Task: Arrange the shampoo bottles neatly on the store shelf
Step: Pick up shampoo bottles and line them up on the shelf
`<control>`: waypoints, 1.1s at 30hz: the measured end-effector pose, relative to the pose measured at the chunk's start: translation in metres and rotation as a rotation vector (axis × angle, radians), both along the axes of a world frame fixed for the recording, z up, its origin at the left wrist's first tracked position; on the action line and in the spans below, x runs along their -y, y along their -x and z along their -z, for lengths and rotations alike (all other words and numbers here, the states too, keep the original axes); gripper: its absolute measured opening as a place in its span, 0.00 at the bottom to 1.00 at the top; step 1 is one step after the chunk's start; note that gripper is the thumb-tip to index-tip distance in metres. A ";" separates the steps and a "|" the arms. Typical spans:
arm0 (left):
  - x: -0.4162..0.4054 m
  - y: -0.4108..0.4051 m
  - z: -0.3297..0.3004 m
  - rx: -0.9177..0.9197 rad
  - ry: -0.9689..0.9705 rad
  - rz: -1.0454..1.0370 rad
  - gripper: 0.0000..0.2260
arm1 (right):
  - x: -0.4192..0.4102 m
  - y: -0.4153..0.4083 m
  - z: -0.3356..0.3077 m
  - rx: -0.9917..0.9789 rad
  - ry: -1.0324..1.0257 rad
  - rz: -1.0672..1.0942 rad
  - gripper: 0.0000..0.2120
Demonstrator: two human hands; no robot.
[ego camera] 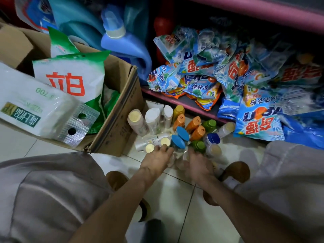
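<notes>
Both forearms fill my view, reaching down to the bottles clustered on the floor tiles. My left hand rests fingers-forward on a blue cap; whether it grips, I cannot tell. My right hand curls round a green bottle. Left of the cluster stands a box of bags; behind it, detergent packs crowd the pink shelf.

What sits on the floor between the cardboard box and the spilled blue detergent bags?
In the head view, a cluster of shampoo bottles stands on the tiled floor between the cardboard box and the blue detergent bags.
</notes>
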State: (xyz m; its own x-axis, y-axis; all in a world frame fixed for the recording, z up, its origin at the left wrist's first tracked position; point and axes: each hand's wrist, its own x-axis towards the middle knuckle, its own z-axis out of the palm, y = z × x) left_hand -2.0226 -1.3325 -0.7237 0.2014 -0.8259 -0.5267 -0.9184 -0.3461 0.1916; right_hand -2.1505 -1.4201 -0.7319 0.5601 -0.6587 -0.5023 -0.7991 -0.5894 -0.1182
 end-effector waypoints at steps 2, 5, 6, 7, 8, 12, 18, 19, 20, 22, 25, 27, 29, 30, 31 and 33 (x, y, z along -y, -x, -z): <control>-0.002 -0.001 -0.012 0.000 0.027 -0.020 0.24 | 0.005 0.001 -0.016 0.078 -0.054 0.087 0.18; -0.004 -0.001 -0.039 -0.020 0.105 -0.029 0.25 | 0.015 0.001 -0.051 0.156 -0.070 0.124 0.20; -0.005 -0.001 -0.050 -0.040 0.136 -0.042 0.26 | 0.019 0.001 -0.065 0.180 -0.066 0.120 0.20; -0.006 -0.002 -0.062 -0.056 0.172 -0.059 0.26 | 0.023 0.003 -0.080 0.216 -0.059 0.117 0.19; -0.008 -0.003 -0.075 -0.062 0.210 -0.076 0.25 | 0.028 0.006 -0.095 0.261 -0.046 0.115 0.19; -0.014 -0.011 -0.138 -0.049 0.386 -0.186 0.23 | 0.051 0.024 -0.163 0.466 -0.009 0.235 0.14; 0.013 -0.013 -0.265 0.027 0.724 -0.194 0.21 | 0.069 0.059 -0.223 1.060 -0.199 0.596 0.08; 0.019 -0.012 -0.287 0.031 0.776 -0.213 0.21 | 0.071 0.066 -0.225 1.140 -0.228 0.640 0.07; 0.026 -0.011 -0.309 0.028 0.828 -0.234 0.21 | 0.071 0.073 -0.225 1.210 -0.256 0.686 0.07; 0.040 -0.009 -0.351 0.005 0.922 -0.269 0.23 | 0.071 0.086 -0.222 1.323 -0.295 0.776 0.07; 0.072 -0.006 -0.403 -0.089 1.033 -0.319 0.22 | 0.075 0.089 -0.220 1.417 -0.281 0.845 0.08; 0.098 -0.003 -0.427 -0.175 1.092 -0.357 0.20 | 0.079 0.083 -0.222 1.461 -0.260 0.843 0.08; 0.126 0.003 -0.443 -0.211 1.131 -0.367 0.22 | 0.081 0.076 -0.223 1.500 -0.258 0.847 0.09; 0.141 0.006 -0.448 -0.206 1.139 -0.356 0.23 | 0.081 0.073 -0.222 1.513 -0.264 0.857 0.09; 0.155 0.010 -0.451 -0.198 1.139 -0.342 0.23 | 0.080 0.071 -0.221 1.527 -0.275 0.869 0.09; 0.184 0.016 -0.456 -0.180 1.135 -0.327 0.23 | 0.078 0.069 -0.220 1.540 -0.287 0.876 0.08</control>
